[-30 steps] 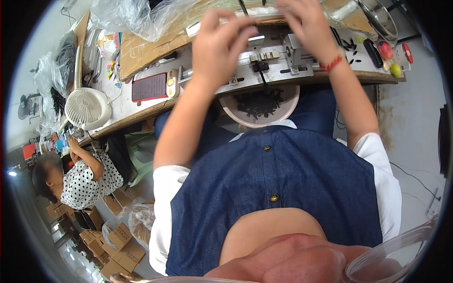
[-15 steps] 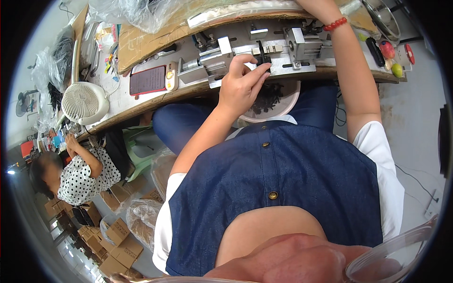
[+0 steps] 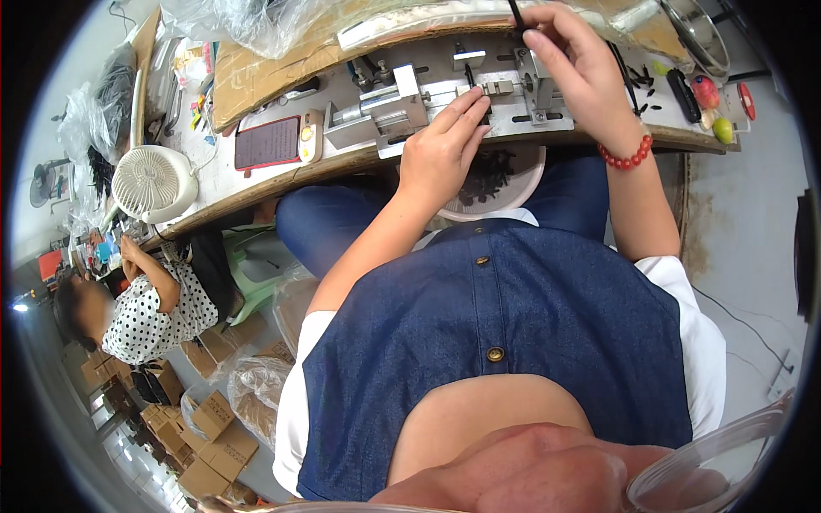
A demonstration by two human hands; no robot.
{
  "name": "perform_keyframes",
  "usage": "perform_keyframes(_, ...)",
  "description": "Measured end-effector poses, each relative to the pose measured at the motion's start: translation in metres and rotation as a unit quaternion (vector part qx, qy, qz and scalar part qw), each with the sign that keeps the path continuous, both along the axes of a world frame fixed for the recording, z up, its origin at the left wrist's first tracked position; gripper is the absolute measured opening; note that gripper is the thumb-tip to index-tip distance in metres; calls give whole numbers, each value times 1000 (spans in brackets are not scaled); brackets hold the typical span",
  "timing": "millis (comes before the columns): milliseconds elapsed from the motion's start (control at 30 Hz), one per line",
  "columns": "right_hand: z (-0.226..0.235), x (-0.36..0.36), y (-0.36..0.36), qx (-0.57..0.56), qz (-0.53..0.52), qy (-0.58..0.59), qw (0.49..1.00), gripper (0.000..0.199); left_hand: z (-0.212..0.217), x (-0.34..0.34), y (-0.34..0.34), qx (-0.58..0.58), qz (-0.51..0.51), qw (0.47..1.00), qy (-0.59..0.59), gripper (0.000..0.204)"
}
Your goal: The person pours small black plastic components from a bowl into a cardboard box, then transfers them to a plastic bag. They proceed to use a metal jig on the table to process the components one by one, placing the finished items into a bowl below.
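My left hand lies at the metal clamping fixture, its straight fingers together over the middle block and its thumb just below. A thin black strip runs across the fixture and under these fingertips, apparently held between them and the thumb. Raised above the fixture's right end, my right hand pinches another slender black strip between thumb and fingers, its upper end cut off by the picture's edge. Several small black pieces fill the round pale tub below the table edge.
More black pieces lie right of the fixture, beside a black-handled tool. Left stand a phone and a white fan. Cardboard and plastic film line the back. A co-worker sits far left.
My right hand has come back from the far edge toward me, now with a black strip in it. My left fingers have straightened and moved slightly over the fixture.
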State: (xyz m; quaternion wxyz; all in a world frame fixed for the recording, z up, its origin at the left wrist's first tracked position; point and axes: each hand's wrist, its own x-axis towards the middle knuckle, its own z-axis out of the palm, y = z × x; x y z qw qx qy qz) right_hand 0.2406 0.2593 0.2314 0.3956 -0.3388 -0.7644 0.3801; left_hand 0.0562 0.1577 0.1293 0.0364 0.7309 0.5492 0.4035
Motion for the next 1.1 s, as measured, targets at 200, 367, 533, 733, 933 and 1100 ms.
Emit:
perform_keyframes(200,-29,4,-29,-18,85,33,996,20,17,-10,2,-13,-32,997,-76,33)
perform_keyframes(367,-40,-1,-48,-58,107,42,992,18,67,-16,19,-109,-68,863,-488,33)
perform_keyframes(533,-39,-7,-54,-104,118,45,987,16,59,-17,30,-167,-117,804,-558,20)
perform_keyframes(733,-51,-12,-58,-195,123,113,966,15,45,-17,26,-174,-105,789,-580,19)
perform_keyframes(933,-56,-13,-61,-125,117,125,977,19,74,-30,56,-93,-36,889,-446,30)
perform_keyframes(1100,-69,-8,-65,-111,91,123,982,18,118,-54,130,-6,41,997,-70,26)
